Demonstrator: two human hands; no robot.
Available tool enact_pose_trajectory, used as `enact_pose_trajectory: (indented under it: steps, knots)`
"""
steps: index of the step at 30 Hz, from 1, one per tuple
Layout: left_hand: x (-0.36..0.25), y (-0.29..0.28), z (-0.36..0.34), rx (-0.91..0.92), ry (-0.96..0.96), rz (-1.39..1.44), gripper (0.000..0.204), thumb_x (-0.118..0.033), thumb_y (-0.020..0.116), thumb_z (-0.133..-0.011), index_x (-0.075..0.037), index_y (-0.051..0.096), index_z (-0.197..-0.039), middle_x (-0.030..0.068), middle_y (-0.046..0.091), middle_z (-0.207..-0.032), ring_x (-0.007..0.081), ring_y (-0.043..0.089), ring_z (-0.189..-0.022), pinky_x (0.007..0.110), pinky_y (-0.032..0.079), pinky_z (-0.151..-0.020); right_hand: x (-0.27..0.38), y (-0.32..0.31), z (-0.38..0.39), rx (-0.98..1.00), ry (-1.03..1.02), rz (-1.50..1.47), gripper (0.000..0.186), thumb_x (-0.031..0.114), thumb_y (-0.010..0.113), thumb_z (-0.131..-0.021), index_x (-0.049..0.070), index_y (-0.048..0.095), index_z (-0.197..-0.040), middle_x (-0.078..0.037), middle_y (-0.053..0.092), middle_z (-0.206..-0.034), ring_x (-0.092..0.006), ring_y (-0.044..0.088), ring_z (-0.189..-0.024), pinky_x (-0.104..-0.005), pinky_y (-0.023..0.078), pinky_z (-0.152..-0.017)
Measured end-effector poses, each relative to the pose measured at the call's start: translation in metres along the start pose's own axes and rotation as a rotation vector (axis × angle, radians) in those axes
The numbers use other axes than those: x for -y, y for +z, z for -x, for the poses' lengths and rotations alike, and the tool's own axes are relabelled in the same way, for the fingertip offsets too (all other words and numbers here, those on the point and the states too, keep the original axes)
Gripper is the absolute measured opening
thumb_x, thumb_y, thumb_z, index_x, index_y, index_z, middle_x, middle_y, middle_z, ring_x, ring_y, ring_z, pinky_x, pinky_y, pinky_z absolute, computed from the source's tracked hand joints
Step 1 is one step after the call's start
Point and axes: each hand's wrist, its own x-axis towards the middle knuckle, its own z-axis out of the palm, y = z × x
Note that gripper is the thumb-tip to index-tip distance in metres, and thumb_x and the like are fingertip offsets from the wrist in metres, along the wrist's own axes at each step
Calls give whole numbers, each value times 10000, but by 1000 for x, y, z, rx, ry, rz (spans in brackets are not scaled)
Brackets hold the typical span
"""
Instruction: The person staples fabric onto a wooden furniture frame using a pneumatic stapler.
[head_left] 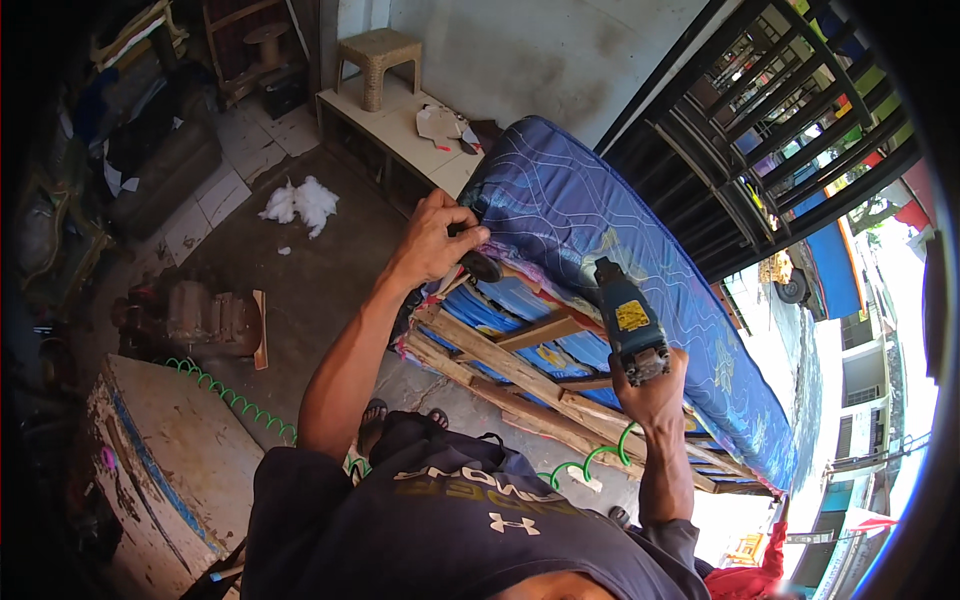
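A long upholstered frame stands on its side before me, with blue patterned fabric (560, 190) over its outer face and bare wooden slats (520, 375) showing on the side toward me. My left hand (440, 238) is at the frame's near-left corner, its thumb and bent fingers pinched on the fabric's edge. Just below that thumb a round black foot (481, 266) sticks out. In my right hand is a pneumatic stapler (630, 315), its nose pointing away from me over the fabric. A coiled green air hose (590, 465) hangs below the right wrist.
A low cream table (395, 105) with a woven stool (378, 60) stands by the wall. White stuffing (300, 203) lies on the floor, near a compressor (205, 315). A worn cabinet (150, 460) is at left, a black metal gate (750, 130) at right. Someone's red sleeve (765, 565) shows lower right.
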Motion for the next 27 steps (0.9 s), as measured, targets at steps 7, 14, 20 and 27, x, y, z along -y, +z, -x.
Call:
enact_pose_trajectory:
  steps: [7, 14, 20, 27]
  knots:
    - [13, 4, -4, -151, 178, 86, 231, -280, 812, -801, -63, 743, -840, 117, 481, -1002, 288, 520, -1008, 412, 437, -911, 88, -22, -64, 334, -283, 617, 574, 162, 751, -734, 67, 590, -1277, -171, 715, -789, -355, 706, -652, -449, 562, -610]
    - [18, 14, -2, -106, 185, 187, 228, -253, 828, -784, -53, 730, -829, 96, 470, -1031, 261, 519, -1040, 388, 417, -947, 94, 20, -109, 616, -449, 871, 432, 119, 610, -844, 71, 546, -1268, -145, 659, -636, -335, 682, -562, -457, 531, -493]
    - [17, 1, 1, -63, 153, 240, 155, -153, 813, -764, -54, 709, -821, 96, 463, -1030, 263, 518, -1042, 379, 429, -923, 130, 41, -136, 841, -324, 1021, 249, 186, 537, -969, 45, 537, -1175, -147, 650, -615, -311, 687, -560, -468, 529, -473]
    - [14, 8, 2, -98, 161, 205, 148, -131, 809, -762, -41, 705, -817, 98, 472, -1037, 267, 528, -1030, 377, 441, -901, 137, 42, -141, 855, -337, 1095, 236, 215, 480, -1010, 17, 549, -1118, -174, 660, -649, -347, 707, -619, -467, 570, -536]
